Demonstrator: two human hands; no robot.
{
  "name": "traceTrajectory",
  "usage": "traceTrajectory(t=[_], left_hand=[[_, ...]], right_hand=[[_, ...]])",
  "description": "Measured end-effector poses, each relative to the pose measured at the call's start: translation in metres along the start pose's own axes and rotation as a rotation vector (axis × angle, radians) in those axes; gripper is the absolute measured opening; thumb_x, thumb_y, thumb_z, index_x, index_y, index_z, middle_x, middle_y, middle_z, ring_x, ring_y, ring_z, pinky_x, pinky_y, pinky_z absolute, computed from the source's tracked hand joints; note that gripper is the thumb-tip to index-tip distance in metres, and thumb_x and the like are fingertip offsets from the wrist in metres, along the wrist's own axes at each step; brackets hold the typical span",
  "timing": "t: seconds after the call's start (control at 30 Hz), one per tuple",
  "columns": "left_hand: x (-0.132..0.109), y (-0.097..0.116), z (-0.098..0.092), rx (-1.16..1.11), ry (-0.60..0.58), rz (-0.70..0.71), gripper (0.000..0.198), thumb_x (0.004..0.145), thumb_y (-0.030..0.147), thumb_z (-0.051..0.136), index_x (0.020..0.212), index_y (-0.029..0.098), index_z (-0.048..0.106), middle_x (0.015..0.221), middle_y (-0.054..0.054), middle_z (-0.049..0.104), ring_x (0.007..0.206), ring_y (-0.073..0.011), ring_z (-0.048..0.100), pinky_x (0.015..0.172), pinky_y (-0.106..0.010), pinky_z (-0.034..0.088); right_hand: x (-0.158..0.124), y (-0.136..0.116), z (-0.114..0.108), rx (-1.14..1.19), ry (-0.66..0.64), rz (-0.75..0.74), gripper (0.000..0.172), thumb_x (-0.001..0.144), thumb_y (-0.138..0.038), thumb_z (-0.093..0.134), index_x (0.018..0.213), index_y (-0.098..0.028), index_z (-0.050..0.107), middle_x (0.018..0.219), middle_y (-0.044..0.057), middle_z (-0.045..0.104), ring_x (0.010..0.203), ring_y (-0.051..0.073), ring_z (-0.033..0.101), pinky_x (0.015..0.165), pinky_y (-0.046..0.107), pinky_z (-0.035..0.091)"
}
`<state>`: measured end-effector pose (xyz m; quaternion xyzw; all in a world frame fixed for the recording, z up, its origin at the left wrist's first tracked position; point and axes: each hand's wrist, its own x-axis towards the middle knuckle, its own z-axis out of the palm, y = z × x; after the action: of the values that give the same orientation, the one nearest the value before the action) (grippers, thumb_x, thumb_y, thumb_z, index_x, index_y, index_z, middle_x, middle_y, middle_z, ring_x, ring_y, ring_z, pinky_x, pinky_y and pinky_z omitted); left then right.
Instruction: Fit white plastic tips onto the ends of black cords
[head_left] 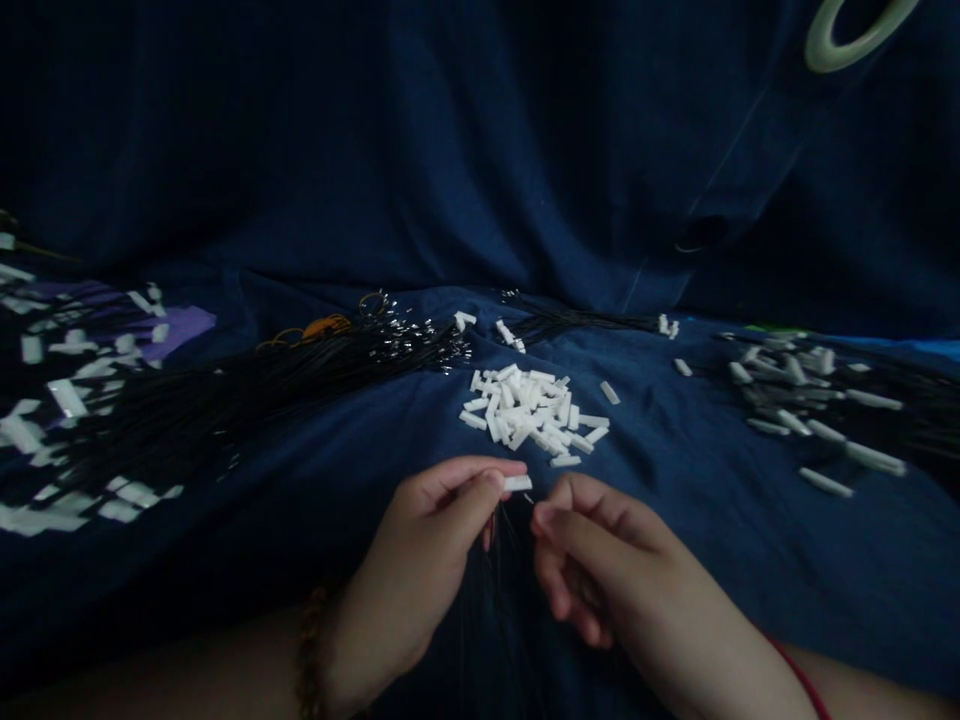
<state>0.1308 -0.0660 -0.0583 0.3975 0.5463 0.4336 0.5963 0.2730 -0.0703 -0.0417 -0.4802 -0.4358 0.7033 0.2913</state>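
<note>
Between the thumb and forefinger of my left hand is a small white connector, its free end facing right. My right hand, just right of it, pinches a thin wire with a small metal tip that points up toward the connector; tip and connector look apart. Thin dark wires hang down between both hands, hard to trace in the dim light. Just beyond my fingers lies a pile of loose white connectors on the dark blue cloth.
Black wires with metal tips stretch across the left, with several white connectors at the far left. Another wired connector bundle lies right. Orange ties and a purple piece lie behind. A pale ring shows top right.
</note>
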Motion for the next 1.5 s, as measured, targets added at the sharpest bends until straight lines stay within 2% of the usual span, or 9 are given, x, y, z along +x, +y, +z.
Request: traceTrajectory(t=[0.17, 0.27, 0.37, 0.47, 0.67, 0.8, 1.0, 1.23, 1.5], left_hand=[[0.001, -0.001, -0.001, -0.054, 0.042, -0.008, 0.027, 0.076, 0.038, 0.056, 0.093, 0.02, 0.067, 0.079, -0.003, 0.064, 0.07, -0.0126, 0.052, 0.064, -0.023, 0.04], [-0.003, 0.005, 0.0, -0.117, 0.053, -0.019, 0.028, 0.076, 0.038, 0.057, 0.095, 0.02, 0.067, 0.083, -0.004, 0.064, 0.075, -0.0139, 0.053, 0.067, -0.024, 0.04], [-0.013, 0.015, 0.003, -0.171, 0.097, -0.011, 0.029, 0.075, 0.036, 0.058, 0.095, 0.018, 0.067, 0.081, -0.004, 0.064, 0.073, -0.013, 0.052, 0.066, -0.023, 0.039], [-0.027, 0.025, 0.009, -0.2, 0.146, 0.004, 0.029, 0.075, 0.035, 0.059, 0.097, 0.017, 0.066, 0.08, -0.004, 0.064, 0.072, -0.0125, 0.052, 0.065, -0.022, 0.039], [-0.059, 0.03, 0.026, -0.357, 0.18, -0.046, 0.024, 0.075, 0.029, 0.06, 0.094, 0.015, 0.066, 0.088, -0.004, 0.064, 0.083, -0.0134, 0.056, 0.072, -0.021, 0.043], [-0.072, 0.023, 0.034, -0.427, 0.192, -0.103, 0.022, 0.075, 0.026, 0.06, 0.093, 0.014, 0.065, 0.081, -0.004, 0.065, 0.072, -0.0105, 0.057, 0.065, -0.018, 0.045], [-0.068, 0.008, 0.035, -0.433, 0.263, -0.149, 0.019, 0.07, 0.021, 0.064, 0.087, 0.012, 0.067, 0.072, -0.003, 0.066, 0.064, -0.0094, 0.057, 0.06, -0.016, 0.046], [-0.057, -0.009, 0.024, -0.466, 0.253, -0.208, 0.025, 0.061, 0.029, 0.073, 0.081, 0.015, 0.07, 0.064, -0.002, 0.064, 0.057, -0.0094, 0.056, 0.055, -0.017, 0.046], [-0.056, -0.009, 0.023, -0.429, 0.262, -0.234, 0.023, 0.065, 0.032, 0.07, 0.083, 0.017, 0.069, 0.07, -0.002, 0.065, 0.064, -0.0108, 0.058, 0.06, -0.019, 0.046]], right_hand=[[-0.006, 0.0, -0.002, -0.432, 0.011, -0.339, 0.024, 0.089, -0.034, 0.043, 0.074, -0.015, 0.048, 0.06, -0.002, 0.048, 0.052, 0.007, 0.041, 0.047, 0.018, 0.033], [-0.016, -0.013, -0.001, -0.563, 0.015, -0.427, 0.019, 0.089, -0.029, 0.042, 0.079, -0.017, 0.051, 0.064, -0.002, 0.047, 0.058, 0.008, 0.043, 0.052, 0.018, 0.035], [-0.026, -0.025, 0.003, -0.57, 0.021, -0.418, 0.017, 0.089, -0.023, 0.039, 0.078, -0.017, 0.05, 0.065, -0.002, 0.047, 0.059, 0.008, 0.043, 0.053, 0.018, 0.035], [-0.035, -0.027, 0.009, -0.53, -0.007, -0.353, 0.019, 0.09, -0.026, 0.038, 0.077, -0.016, 0.049, 0.064, -0.001, 0.05, 0.057, 0.009, 0.044, 0.052, 0.019, 0.035], [-0.048, -0.011, 0.015, -0.41, 0.04, -0.441, 0.02, 0.087, -0.031, 0.047, 0.077, -0.014, 0.053, 0.068, 0.0, 0.05, 0.062, 0.009, 0.045, 0.056, 0.019, 0.036], [-0.054, 0.001, 0.011, -0.315, 0.049, -0.367, 0.022, 0.088, -0.03, 0.044, 0.075, -0.014, 0.053, 0.062, -0.002, 0.046, 0.056, 0.008, 0.042, 0.051, 0.019, 0.033], [-0.049, 0.014, 0.005, -0.326, 0.078, -0.365, 0.027, 0.089, -0.031, 0.041, 0.071, -0.014, 0.053, 0.056, -0.002, 0.045, 0.052, 0.008, 0.041, 0.049, 0.018, 0.032], [-0.039, 0.02, 0.004, -0.383, 0.065, -0.286, 0.03, 0.09, -0.034, 0.038, 0.072, -0.015, 0.053, 0.059, -0.001, 0.048, 0.054, 0.009, 0.044, 0.05, 0.018, 0.035], [-0.034, 0.025, 0.001, -0.559, 0.048, -0.397, 0.027, 0.09, -0.031, 0.034, 0.069, -0.016, 0.043, 0.066, 0.003, 0.054, 0.062, 0.011, 0.051, 0.057, 0.021, 0.039]])
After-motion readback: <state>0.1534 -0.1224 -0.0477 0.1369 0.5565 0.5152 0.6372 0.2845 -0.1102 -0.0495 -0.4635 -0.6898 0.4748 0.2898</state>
